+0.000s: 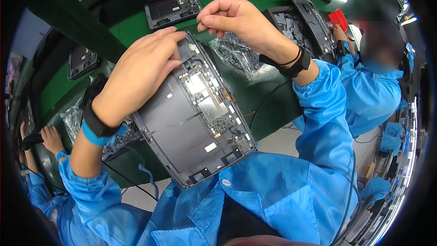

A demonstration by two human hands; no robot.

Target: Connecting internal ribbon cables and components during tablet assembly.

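Note:
An opened laptop base lies at a slant in front of me, its near edge close to my blue smock. A green-and-silver circuit board runs along its right side, with thin red wires beside it. My left hand is on the base's far left part, fingers curled over the far edge and thumb on the inner face. Just beyond the far right corner, my right hand is raised, thumb and forefinger pinched together. Anything between those fingertips is too small to make out. Black straps circle both wrists.
Clear plastic bags of small black parts lie right of the base, with another bag at left. A second laptop base sits on the green bench beyond. At right, a co-worker's hand is beside another base and a red bin.

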